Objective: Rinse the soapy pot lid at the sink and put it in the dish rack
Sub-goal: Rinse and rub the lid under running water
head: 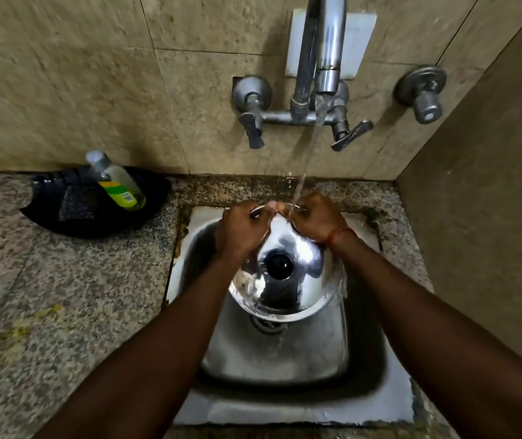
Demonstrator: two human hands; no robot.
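A shiny steel pot lid (288, 280) with a black knob (279, 266) is held tilted over the steel sink (285, 359), its domed top facing me. My left hand (242, 228) grips the lid's far rim on the left. My right hand (315, 217), a red thread on its wrist, grips the far rim on the right. A stream of water (305, 163) runs from the tap spout (328, 58) and lands on the rim by my right hand's fingers. No dish rack is in view.
A wall mixer with two lever handles (253, 128) (350, 136) sits above the sink, and a separate valve (424, 95) to the right. A soap bottle (120, 182) lies in a black tray (95, 204) on the granite counter (63, 296) at left. A wall closes the right side.
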